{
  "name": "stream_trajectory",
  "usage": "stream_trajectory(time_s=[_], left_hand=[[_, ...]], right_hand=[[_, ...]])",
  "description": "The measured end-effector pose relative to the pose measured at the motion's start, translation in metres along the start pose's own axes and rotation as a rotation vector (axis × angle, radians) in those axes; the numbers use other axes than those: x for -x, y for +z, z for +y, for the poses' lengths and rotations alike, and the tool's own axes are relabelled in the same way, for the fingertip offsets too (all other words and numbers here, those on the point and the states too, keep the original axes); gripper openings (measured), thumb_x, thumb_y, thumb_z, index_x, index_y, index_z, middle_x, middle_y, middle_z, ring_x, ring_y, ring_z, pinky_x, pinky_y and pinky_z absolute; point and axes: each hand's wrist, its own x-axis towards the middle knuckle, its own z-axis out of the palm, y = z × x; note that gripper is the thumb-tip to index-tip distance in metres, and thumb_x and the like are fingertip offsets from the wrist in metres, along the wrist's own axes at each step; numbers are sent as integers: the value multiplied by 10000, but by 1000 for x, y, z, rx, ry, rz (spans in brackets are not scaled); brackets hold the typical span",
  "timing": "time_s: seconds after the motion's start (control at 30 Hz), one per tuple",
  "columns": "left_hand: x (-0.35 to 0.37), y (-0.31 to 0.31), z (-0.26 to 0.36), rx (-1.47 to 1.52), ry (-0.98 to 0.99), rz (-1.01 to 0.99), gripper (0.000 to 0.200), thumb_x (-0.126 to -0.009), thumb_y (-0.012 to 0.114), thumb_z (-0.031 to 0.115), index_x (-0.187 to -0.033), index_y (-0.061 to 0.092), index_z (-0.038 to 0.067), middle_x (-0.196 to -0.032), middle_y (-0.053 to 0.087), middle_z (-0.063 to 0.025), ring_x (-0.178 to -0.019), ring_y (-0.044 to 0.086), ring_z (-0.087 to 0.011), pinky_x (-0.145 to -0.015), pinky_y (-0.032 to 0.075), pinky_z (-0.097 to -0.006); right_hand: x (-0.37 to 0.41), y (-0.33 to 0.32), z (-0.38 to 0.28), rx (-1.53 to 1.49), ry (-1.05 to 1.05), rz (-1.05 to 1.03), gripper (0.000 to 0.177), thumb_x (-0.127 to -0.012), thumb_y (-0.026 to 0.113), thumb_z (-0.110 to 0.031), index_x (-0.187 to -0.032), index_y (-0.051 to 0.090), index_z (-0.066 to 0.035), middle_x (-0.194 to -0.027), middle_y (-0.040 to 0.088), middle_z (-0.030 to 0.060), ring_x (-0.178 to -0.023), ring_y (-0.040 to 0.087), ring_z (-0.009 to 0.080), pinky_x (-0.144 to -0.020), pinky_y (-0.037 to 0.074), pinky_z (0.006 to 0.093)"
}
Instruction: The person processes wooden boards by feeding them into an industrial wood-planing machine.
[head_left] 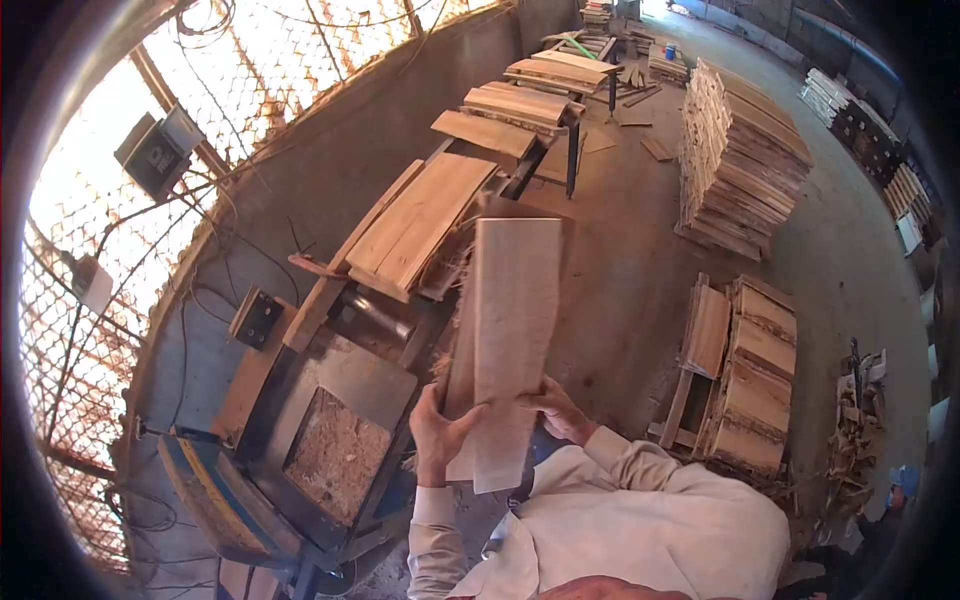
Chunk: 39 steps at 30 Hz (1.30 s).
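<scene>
Two hands, one long wooden board (512, 330), held lengthwise out in front: near end close to the chest, far end pointing toward the stacked planks (420, 225) on the machine (330, 400) to the left. Left hand (438, 432) wrapped round the near left edge, thumb across the face. Right hand (560, 410) closed on the near right edge, most of it hidden behind the wood. Possibly a second, thinner piece tucked under the left edge; hard to tell.

Probably stiff, dry and fairly light for its length, judging by the thinness and by a grip at one end only. Rough sawn face, so little slip, but splinters likely on bare palms. Wavy right edge, uneven width. Long lever beyond the grip, so likely to dip or swing at the far end. Better taken by both long edges, nearer the middle for balance.

Well apart on the floor to the right: timber stacks (745, 150) far off, slab bundles (755, 380) nearer. Sawdust (335, 455) in the machine's open bed, near left.
</scene>
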Motion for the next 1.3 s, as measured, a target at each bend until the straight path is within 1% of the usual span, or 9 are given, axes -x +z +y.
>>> stream_trajectory(time_s=[0.2, 0.47, 0.63, 0.73, 0.83, 0.97, 1.03, 1.13, 1.3], left_hand=[[-94, 144, 32, 49, 67, -222, 647, -706, 938, 393, -1110, 662, -30, -990, 736, -170, -912, 720, -278, -820, 551, -383], [-232, 374, 67, 70, 235, -630, 967, -816, 834, 542, -1498, 451, -27, -1409, 598, -257, -1342, 559, -406, -1150, 423, -451], [-274, 417, -25, 31, -203, -833, 715, -897, 797, 452, -1363, 584, -47, -1305, 679, -227, -1203, 671, -353, -1013, 544, -429], [-273, 413, -76, 140, -380, -655, 530, -916, 795, 357, -1214, 674, -64, -1166, 736, -225, -1052, 735, -305, -878, 596, -412], [-276, 414, -153, 125, -558, -497, 475, -930, 775, 309, -1201, 678, -68, -1136, 742, -227, -1016, 742, -283, -806, 604, -393], [-269, 422, -234, -557, -432, -569, 611, -961, 635, 521, -1193, 717, -38, -1197, 712, -277, -1048, 721, -399, -938, 559, -467], [-274, 433, -252, -679, -562, -838, 619, -915, 637, 586, -1082, 761, 3, -1152, 714, -284, -1062, 703, -444, -952, 546, -517], [-275, 458, -306, -636, -676, -1000, 553, -873, 669, 536, -1085, 753, 31, -1112, 723, -261, -1007, 712, -427, -893, 556, -512], [-333, 489, -311, -421, -786, -883, 471, -804, 724, 452, -1091, 739, 79, -1046, 739, -224, -916, 727, -398, -796, 573, -503]], right_hand=[[-12, -121, -78, -16, -204, 258, 546, -839, 790, -104, -1342, 580, -59, -1258, 657, 38, -1149, 632, 170, -994, 502, 338], [-22, -315, -244, 37, -440, 699, 576, -785, 849, -159, -1290, 592, -60, -1183, 660, 71, -1071, 638, 201, -942, 520, 366], [-7, -381, -330, 540, -570, 1067, 569, -797, 821, -179, -1271, 573, 14, -1186, 649, 124, -1077, 631, 231, -949, 500, 357], [-22, -431, -331, 845, -575, 1393, 599, -773, 824, -204, -1259, 563, 29, -1192, 653, 139, -1067, 629, 252, -937, 502, 376], [-50, -400, -377, 677, -426, 1312, 753, -685, 849, -196, -1340, 569, 48, -1173, 658, 177, -1124, 628, 300, -1006, 483, 393], [-85, -506, -348, 859, -270, 1361, 560, -662, 826, -176, -1135, 619, 41, -1044, 650, 158, -1002, 633, 284, -901, 512, 401], [-109, -520, -352, 937, -160, 1348, 499, -659, 830, -181, -1061, 620, 28, -1003, 640, 140, -941, 628, 277, -854, 516, 405], [-143, -605, -324, 1242, -206, 1384, 513, -681, 837, -201, -1113, 648, 0, -974, 698, 133, -920, 686, 281, -847, 541, 426], [-237, -594, -412, 1147, -49, 1243, 444, -666, 850, -205, -1019, 675, 0, -924, 698, 129, -896, 681, 273, -829, 532, 425]])
